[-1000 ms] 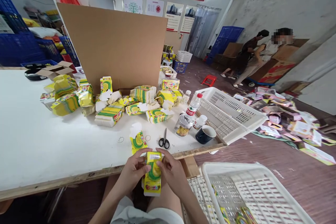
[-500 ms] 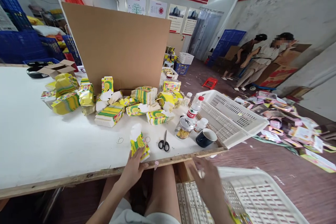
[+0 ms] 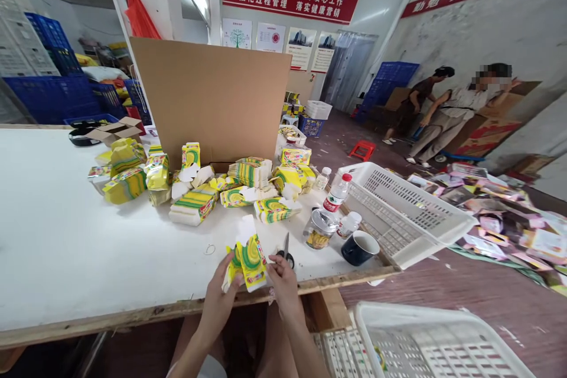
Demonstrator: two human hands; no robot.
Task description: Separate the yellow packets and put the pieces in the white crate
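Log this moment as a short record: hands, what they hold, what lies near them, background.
left hand: grips the lower left side of the yellow-green carton
right hand: fingers pinch the carton's right edge
held item: flat yellow-green carton, white flap up, at the table edge
nearby: scissors, dark mug, jar, water bottle
table: white, heap of cartons before a cardboard sheet
background: two people by the wall

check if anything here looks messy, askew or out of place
The white basket overhangs the table edge, tilted. Printed cartons lie strewn across the floor at right. Yellow cartons sit in loose heaps. Both hands hold one flat carton.
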